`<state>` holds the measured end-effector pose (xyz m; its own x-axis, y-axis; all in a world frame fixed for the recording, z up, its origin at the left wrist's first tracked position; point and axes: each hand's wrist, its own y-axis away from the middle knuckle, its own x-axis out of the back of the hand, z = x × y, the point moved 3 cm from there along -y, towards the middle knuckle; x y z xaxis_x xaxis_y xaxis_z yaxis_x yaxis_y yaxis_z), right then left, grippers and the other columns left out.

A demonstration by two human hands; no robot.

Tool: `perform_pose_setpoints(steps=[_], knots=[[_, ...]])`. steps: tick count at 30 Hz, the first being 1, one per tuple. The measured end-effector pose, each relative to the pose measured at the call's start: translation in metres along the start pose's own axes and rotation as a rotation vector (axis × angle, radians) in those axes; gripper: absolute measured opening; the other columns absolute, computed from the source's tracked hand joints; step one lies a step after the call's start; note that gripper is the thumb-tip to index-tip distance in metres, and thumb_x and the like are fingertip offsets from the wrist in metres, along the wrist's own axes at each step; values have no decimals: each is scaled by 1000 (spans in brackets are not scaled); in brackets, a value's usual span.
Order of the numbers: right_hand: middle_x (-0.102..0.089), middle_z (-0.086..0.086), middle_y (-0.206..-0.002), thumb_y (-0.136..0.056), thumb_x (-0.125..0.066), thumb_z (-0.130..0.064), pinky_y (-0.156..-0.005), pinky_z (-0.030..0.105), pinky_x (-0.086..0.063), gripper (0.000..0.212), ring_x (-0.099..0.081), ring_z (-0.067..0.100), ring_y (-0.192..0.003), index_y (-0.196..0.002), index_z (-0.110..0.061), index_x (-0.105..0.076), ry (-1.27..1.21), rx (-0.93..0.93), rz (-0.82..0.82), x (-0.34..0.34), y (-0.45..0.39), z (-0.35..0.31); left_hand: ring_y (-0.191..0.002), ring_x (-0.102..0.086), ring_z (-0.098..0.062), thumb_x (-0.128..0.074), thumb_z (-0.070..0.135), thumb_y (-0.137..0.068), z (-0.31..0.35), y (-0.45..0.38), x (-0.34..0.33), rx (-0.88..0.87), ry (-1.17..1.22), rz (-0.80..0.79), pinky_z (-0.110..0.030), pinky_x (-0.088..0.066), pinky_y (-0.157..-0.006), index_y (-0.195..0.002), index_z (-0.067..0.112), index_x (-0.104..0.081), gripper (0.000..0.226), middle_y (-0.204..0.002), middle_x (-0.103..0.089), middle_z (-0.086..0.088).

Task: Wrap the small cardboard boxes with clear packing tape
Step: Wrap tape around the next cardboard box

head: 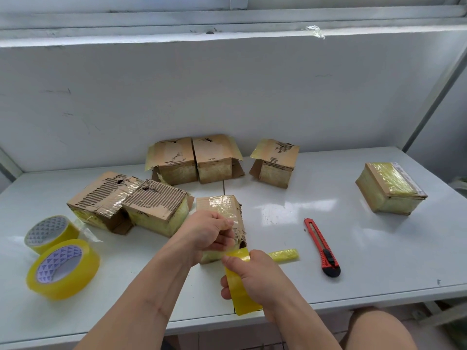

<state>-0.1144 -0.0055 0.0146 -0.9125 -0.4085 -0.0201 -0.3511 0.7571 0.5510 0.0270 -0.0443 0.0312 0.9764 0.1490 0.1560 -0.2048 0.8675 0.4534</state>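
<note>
The left hand (211,229) reaches across from the lower left, fingers curled over the near end of a small box (222,210) at the middle of the table (379,261). The right hand (257,276) grips a tape roll (240,286) just below it, the tape running up to the box.

Red utility knife (322,247) lying flat on white table (379,261), right of centre; grey-white wall (227,92) behind, ledge (227,34) above bearing crumpled clear scrap (314,31); bare knee (379,329) at lower right.
</note>
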Motion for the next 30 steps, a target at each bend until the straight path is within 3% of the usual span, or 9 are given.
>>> perform_pose_setpoints(steps=[7,12,20,26,30], knots=[[-73,6,-72,-98,-65,-33,-59,27,-55,29,-70,21,-60,-105,-9,-51,-3,-4,1,-2,4,10,-56,-66,-18,-64,11,-98,-6,1,0,-17,42,15,-28,-57,-56,-80,1,-65,21,-65,-69,-10],[-73,8,-72,-97,-66,-34,-57,28,-56,34,-70,23,-59,-109,-4,-54,-2,-24,-17,-3,4,10,-59,-67,-18,-64,12,-98,-7,0,4,-32,64,-20,-30,-58,-59,-80,2,-64,21,-70,-71,-11],[-73,11,-70,-97,-67,-35,-63,34,-58,29,-69,27,-60,-99,-9,-55,14,-55,-32,-8,9,9,-62,-67,-19,-63,13,-98,-12,-2,11,-53,167,-62,-29,-58,-61,-89,3,-64,14,-80,-73,-13],[-71,12,-70,-99,-62,-38,-58,31,-56,28,-67,28,-59,-102,-16,-45,-40,-68,16,-13,17,14,-64,-67,-20,-65,11,-97,-11,-4,11,-46,111,-70,-30,-58,-60,-84,1,-67,16,-82,-72,-17],[-71,11,-69,-102,-56,-38,-59,31,-56,22,-68,27,-60,-102,-20,-44,-73,-33,49,-16,21,18,-52,-63,-15,-65,10,-97,-8,-1,8,-68,49,-30,-28,-58,-53,-87,-2,-68,16,-67,-70,-10]])
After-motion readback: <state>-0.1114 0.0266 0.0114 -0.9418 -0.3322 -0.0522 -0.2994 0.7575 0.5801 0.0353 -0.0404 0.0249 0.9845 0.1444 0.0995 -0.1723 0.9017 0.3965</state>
